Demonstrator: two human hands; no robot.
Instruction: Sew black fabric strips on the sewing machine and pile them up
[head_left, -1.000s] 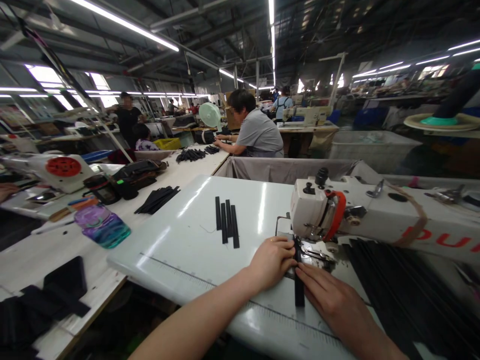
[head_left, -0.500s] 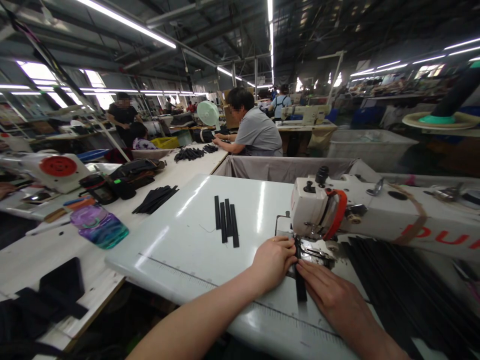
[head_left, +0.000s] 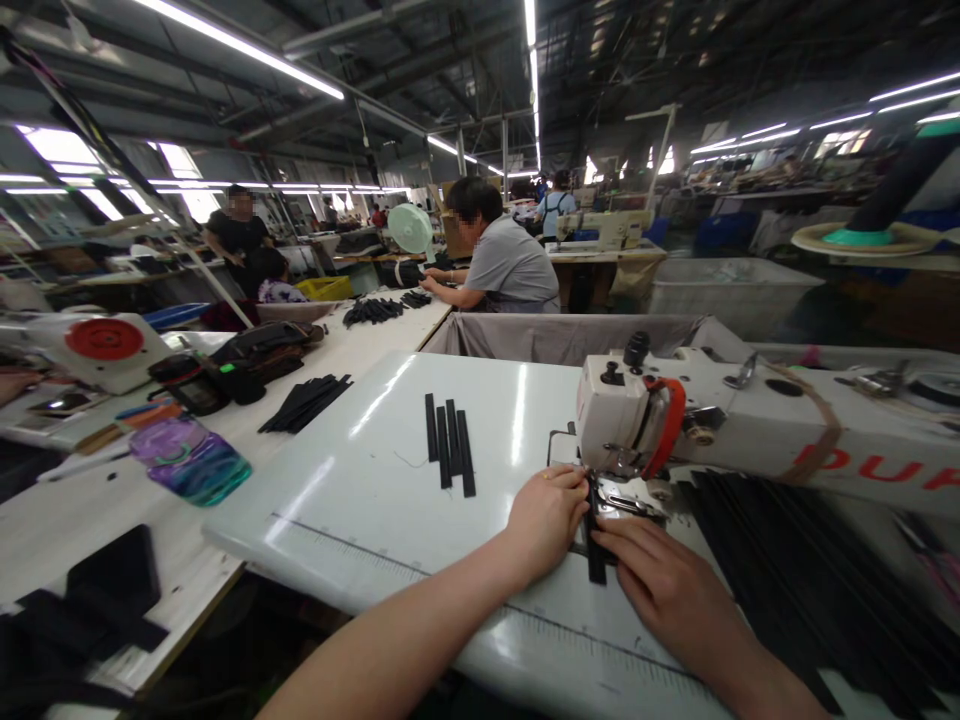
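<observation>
A narrow black fabric strip runs lengthwise under the head of a white sewing machine. Close by the needle area, my left hand has its fingers bent and closed on the strip's left edge. From the right, my right hand has its fingers together on the strip's near part; its thumb is partly hidden. The strip's far end disappears beneath the machine head. A metal guide sits just right of the strip. Several short black strips lie side by side left of my hands.
Long black strips are heaped under the machine arm, beside scissors. A purple-teal bottle and a fan of black strips lie on the left table. Beyond a cloth-lined bin, a co-worker handles black pieces.
The strip has slid farther under the machine head, so less of it shows at the near end. My right hand's fingers have bent more. The view has shifted slightly.
</observation>
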